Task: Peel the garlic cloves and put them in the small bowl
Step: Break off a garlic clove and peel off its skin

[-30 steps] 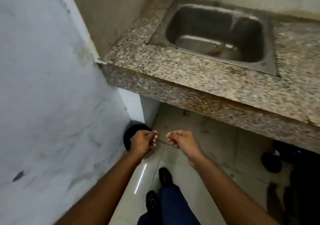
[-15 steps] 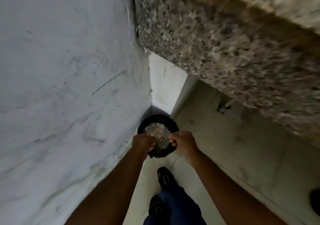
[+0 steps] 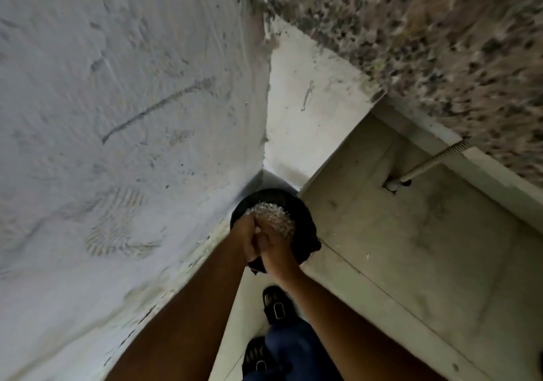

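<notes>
No garlic clove and no small bowl shows in this view. A round black bin [image 3: 302, 219] stands on the floor in the corner, holding a heap of pale, papery scraps [image 3: 273, 216]. My left hand [image 3: 245, 238] and my right hand [image 3: 277, 250] are pressed against each other directly above the bin. Their backs face the camera and the fingers point down, so the fingertips and anything between them are hidden.
A grey plastered wall [image 3: 117, 116] rises on the left. The speckled granite counter edge [image 3: 426, 43] overhangs at the upper right, with a corrugated drain hose [image 3: 435, 160] beneath it. My sandalled feet [image 3: 274, 307] stand on the pale tiled floor [image 3: 411, 263] just before the bin.
The view has tipped down from the sink and counter to the corner bin. My hands, apart before, have come together over the bin.
</notes>
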